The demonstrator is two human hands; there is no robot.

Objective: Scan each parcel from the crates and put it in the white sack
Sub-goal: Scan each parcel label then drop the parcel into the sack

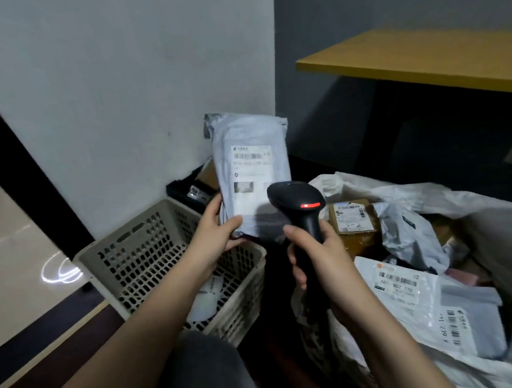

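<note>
My left hand (pixel 217 228) grips the lower left corner of a grey plastic mailer parcel (pixel 249 151), holding it upright with its label and barcode facing me. My right hand (pixel 314 256) is wrapped round the handle of a black barcode scanner (pixel 295 199); the scanner's head sits just in front of the parcel's lower part and a red light glows on it. The white sack (pixel 506 234) lies open at the right, holding several labelled parcels, among them a brown box (pixel 351 216) and flat grey mailers (pixel 412 297).
A beige perforated crate (pixel 142 250) stands at the left under my left arm, with a pale parcel (pixel 208 297) inside. A black crate (pixel 189 187) with more parcels sits behind it against the white wall. A wooden shelf (pixel 422 55) juts out at upper right.
</note>
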